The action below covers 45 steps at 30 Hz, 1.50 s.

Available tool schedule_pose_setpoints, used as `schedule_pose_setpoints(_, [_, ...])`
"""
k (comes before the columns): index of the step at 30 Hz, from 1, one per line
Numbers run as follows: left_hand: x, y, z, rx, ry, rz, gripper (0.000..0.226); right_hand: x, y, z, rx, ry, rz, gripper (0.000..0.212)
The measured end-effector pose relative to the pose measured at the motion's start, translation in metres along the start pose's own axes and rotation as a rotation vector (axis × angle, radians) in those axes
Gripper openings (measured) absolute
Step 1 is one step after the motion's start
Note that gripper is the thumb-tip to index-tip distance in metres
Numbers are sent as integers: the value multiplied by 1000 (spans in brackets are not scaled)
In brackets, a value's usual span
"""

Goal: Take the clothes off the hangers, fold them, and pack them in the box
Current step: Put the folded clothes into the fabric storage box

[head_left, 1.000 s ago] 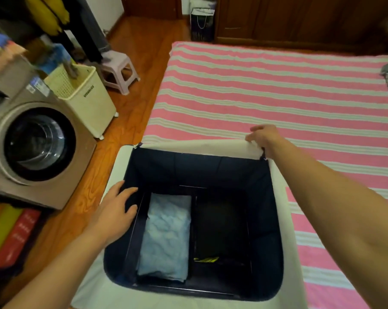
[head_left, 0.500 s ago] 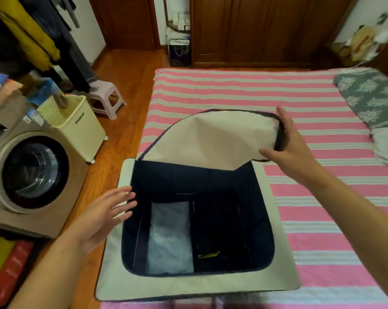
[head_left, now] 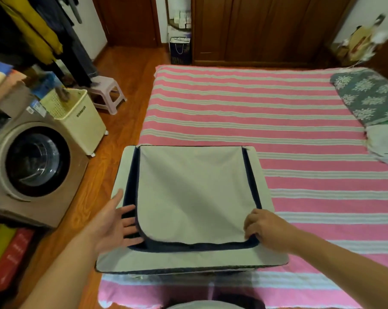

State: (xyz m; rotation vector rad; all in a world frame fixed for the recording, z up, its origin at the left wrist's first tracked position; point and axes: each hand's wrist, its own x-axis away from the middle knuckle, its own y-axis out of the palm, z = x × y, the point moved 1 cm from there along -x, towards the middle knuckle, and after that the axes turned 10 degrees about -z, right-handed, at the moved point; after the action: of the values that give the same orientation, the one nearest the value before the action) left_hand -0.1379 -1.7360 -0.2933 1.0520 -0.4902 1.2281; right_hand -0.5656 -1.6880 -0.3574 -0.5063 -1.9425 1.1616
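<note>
Your right hand (head_left: 266,228) grips the near right corner of the flap (head_left: 193,192), fingers curled over its edge, knuckles up. Your left hand (head_left: 112,221) is spread wide and holds nothing: the fingers lie straight across the dark gap at the flap's near left corner, fingertips touching the flap's curved edge, thumb pointing away along the box's pale rim.

The flap lies flat over the opening of the box (head_left: 188,259), hinged at the far side. It covers almost all of the opening; a dark blue strip of the interior shows along the left, right and near edges. Whatever is inside the box is hidden under the flap, so you cannot see any clothes in it.

The box sits on the near left corner of the bed (head_left: 277,112), which has a pink sheet with pale stripes. A green patterned cloth (head_left: 367,97) lies at the bed's far right, with a pale cloth (head_left: 384,143) just nearer.

On the wooden floor to the left stand a washer (head_left: 32,166), a cream basket (head_left: 77,117) just beyond it, and a small stool (head_left: 106,92) farther back. Dark and yellow clothes (head_left: 39,30) hang at the upper left. A bag (head_left: 180,51) stands against the far wall beside the wardrobe (head_left: 255,30).
</note>
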Motion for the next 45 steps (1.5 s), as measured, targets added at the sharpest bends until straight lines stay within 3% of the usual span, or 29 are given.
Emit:
schedule_pose_setpoints(4, [-7, 17, -23, -226, 49, 217, 21, -6, -21, 6, -51, 109, -198, 33])
schedule_pose_setpoints(6, [-11, 20, -31, -280, 82, 319, 14, -15, -44, 20, -95, 208, -93, 36])
schedule_pose_setpoints(10, [-9, 11, -46, -344, 138, 426, 10, -61, -97, 84, -96, 477, 317, 32])
schedule_pose_setpoints(14, [-1, 4, -58, -376, 148, 520, 23, -100, -114, 133, 51, 587, 272, 30])
schedule_pose_setpoints(19, [2, -1, -66, -333, 133, 510, 26, -114, -116, 141, 265, 594, 154, 13])
schedule_pose_setpoints(25, [1, -8, -68, -338, 131, 502, 22, -131, -124, 145, -26, 674, 187, 33])
schedule_pose_setpoints(30, [-3, -11, -67, -305, 116, 495, 27, -137, -126, 147, 86, 683, 131, 19])
schedule_pose_setpoints(33, [-4, -14, -69, -299, 119, 508, 29, -141, -129, 150, 126, 701, 54, 24])
schedule_pose_setpoints(37, [-5, -15, -73, -308, 125, 515, 26, -145, -131, 152, 33, 692, 106, 28])
schedule_pose_setpoints(42, [-8, -14, -73, -325, 124, 526, 23, -141, -129, 147, 265, 613, 119, 2])
schedule_pose_setpoints(45, [-9, -16, -72, -321, 113, 528, 23, -139, -129, 141, 305, 617, 108, 18])
